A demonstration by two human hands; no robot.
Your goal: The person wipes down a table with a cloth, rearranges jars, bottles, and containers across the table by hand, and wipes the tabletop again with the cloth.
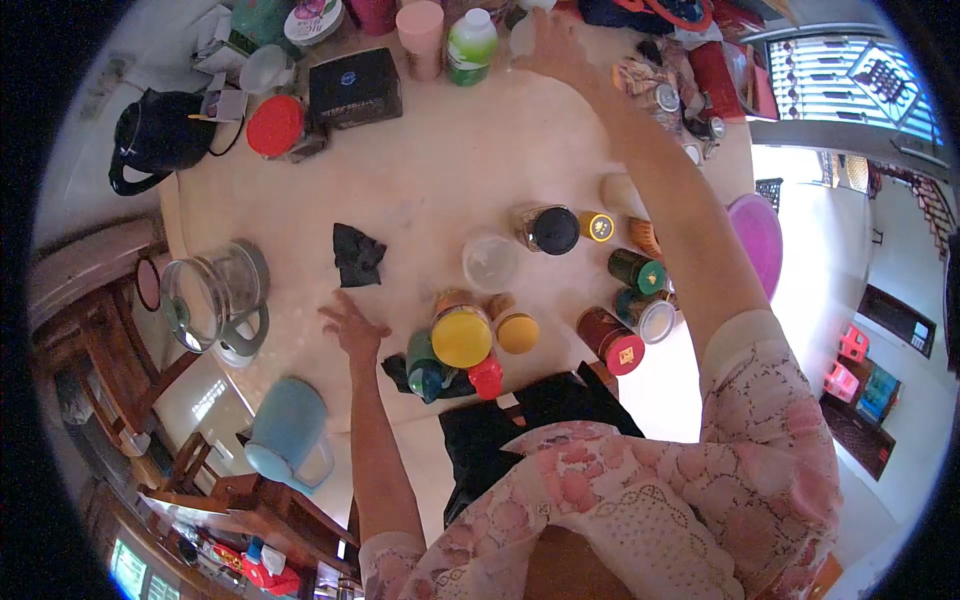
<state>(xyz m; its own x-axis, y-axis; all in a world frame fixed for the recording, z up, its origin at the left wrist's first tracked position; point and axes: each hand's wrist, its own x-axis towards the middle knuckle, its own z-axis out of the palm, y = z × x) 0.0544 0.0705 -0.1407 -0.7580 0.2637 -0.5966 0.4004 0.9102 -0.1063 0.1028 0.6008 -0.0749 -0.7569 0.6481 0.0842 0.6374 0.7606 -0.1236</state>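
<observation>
My left hand [355, 326] is open, its fingers spread over the table [400, 215] just below a crumpled black cloth or bag [357, 254]. At the far side my right hand [560, 48] has its thumb and fingers around a whitish translucent cup [523, 38]. To the right of my left hand stand a yellow-lidded jar [461, 335], a smaller orange-lidded jar [518, 333], a green bottle [425, 370] and a red-capped container [486, 379]. A clear round container [490, 263] and a black-lidded jar [553, 230] are in the middle.
A glass pitcher [205, 300] and a blue pitcher [287, 430] stand at the left edge. Farther back are a black kettle [160, 135], red-lidded jar [276, 128], black box [355, 88], pink cup [421, 40] and green-white bottle [472, 47]. Several jars stand under my right arm.
</observation>
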